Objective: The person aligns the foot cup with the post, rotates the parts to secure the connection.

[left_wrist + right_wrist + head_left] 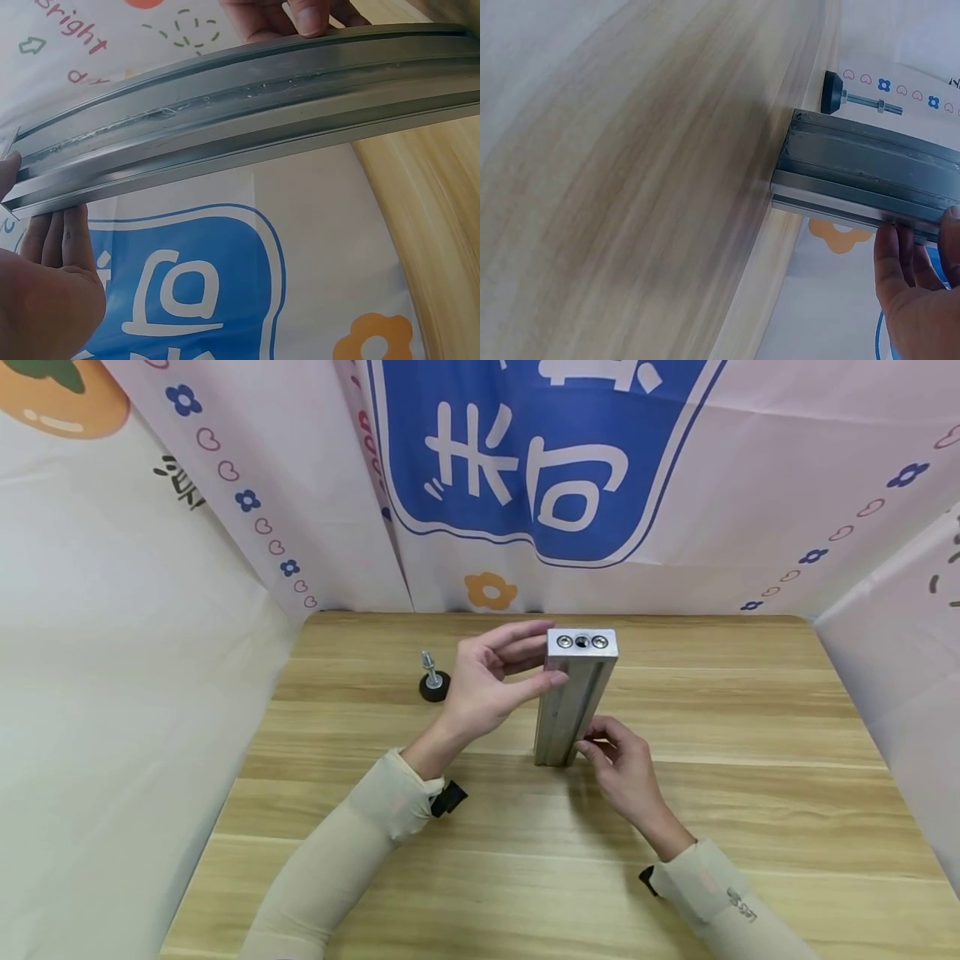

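A silver aluminium profile (568, 706) stands upright on the table, its grooved faces running down to the wood. Its top end plate (582, 650) has two screws with a hole between them. My left hand (480, 685) grips the profile near the top, thumb across the front and fingers round the far side. Lower down, my right hand (626, 772) holds the right edge between thumb and fingers. In the right wrist view, the fingertips of that hand meet the profile's (862, 165) edge. Left of the profile, a levelling foot (433, 686) sits on its black base, threaded stud pointing up.
The wood-grain table (360, 893) has a white printed cloth (315, 510) hanging behind it and along both sides. A black strap (448, 799) shows at my left sleeve, and another black piece (648, 881) at the right one.
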### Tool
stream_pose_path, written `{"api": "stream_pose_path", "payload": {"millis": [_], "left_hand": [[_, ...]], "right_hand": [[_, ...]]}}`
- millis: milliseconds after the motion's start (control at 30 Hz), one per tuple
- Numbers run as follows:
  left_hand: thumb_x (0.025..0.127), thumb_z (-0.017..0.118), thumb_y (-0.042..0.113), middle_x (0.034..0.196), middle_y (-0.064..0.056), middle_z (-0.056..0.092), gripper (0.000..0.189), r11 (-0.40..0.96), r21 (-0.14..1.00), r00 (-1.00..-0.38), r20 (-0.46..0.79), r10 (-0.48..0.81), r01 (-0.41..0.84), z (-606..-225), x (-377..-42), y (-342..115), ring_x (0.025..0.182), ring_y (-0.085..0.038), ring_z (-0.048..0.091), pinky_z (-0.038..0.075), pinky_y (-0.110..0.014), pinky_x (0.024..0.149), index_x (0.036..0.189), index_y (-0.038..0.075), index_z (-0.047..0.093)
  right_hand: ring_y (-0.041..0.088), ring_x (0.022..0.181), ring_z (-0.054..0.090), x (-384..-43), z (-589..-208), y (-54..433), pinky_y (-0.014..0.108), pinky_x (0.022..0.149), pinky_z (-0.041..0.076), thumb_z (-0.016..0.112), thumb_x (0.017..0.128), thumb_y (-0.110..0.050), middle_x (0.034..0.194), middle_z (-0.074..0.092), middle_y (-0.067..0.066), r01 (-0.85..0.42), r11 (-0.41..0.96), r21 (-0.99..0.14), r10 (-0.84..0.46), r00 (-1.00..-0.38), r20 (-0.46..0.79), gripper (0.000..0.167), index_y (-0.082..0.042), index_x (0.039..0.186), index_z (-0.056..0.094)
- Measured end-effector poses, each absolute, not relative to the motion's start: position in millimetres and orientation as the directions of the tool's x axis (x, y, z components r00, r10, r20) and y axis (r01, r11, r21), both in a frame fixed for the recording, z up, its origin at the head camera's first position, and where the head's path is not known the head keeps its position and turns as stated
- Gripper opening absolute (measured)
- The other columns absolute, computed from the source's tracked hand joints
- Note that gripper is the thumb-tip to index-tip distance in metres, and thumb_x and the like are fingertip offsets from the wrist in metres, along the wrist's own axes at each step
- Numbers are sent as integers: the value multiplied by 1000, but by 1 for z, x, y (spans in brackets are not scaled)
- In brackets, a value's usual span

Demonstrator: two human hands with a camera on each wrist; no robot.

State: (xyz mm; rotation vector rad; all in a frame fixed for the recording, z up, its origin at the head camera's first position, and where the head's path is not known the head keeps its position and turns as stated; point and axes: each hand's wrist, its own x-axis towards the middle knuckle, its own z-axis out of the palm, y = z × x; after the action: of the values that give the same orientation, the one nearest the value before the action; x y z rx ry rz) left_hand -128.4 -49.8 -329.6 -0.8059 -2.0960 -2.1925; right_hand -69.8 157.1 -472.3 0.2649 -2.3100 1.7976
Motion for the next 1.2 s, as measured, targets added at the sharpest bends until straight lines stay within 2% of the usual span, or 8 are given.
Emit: {"api": "stream_pose_path", "payload": {"millis": [233, 433, 800, 1033, 1200], "left_hand": [[83, 80, -13, 124, -30, 72, 51, -100, 935, -872, 354, 339, 341, -332, -129, -50, 113, -45, 74, 63, -38, 95, 132, -12, 64], [83, 80, -12, 125, -29, 72, 51, -99, 936, -872, 351, 340, 338, -331, -128, -50, 113, -45, 74, 63, -36, 94, 131, -11, 64], [82, 79, -14, 123, -32, 71, 52, -124, 926, -862, 378, 338, 358, -332, -129, -49, 112, -47, 73, 63, -42, 96, 132, -13, 63], [80, 79, -17, 123, -34, 71, 56, -150, 912, -850, 409, 331, 381, -334, -130, -48, 112, -50, 72, 63, -39, 97, 133, -15, 61], [79, 79, -18, 123, -34, 70, 58, -155, 914, -852, 406, 330, 375, -334, -129, -47, 112, -50, 72, 62, -39, 97, 134, -15, 60]], "right_hand": [[14, 97, 70, -70, -472, 157, 21, 88, 62, 70, 92, 12, 98, 69, 17, -262, 249, -932, -21, -964, 265, 11, 5, 100, 68], [11, 99, 70, -69, -470, 158, 20, 88, 61, 71, 93, 10, 98, 69, 17, -256, 259, -931, -23, -966, 259, 11, 4, 101, 68], [20, 99, 70, -67, -468, 160, 21, 91, 61, 73, 92, 9, 100, 70, 12, -269, 243, -932, -37, -963, 268, 15, 7, 107, 67], [5, 99, 67, -67, -466, 161, 18, 91, 60, 76, 92, 5, 106, 71, 18, -288, 243, -926, -47, -957, 286, 21, 7, 111, 67], [3, 100, 67, -67, -465, 162, 17, 91, 60, 75, 92, 4, 108, 72, 19, -305, 245, -921, -51, -952, 302, 23, 7, 113, 66]]}}
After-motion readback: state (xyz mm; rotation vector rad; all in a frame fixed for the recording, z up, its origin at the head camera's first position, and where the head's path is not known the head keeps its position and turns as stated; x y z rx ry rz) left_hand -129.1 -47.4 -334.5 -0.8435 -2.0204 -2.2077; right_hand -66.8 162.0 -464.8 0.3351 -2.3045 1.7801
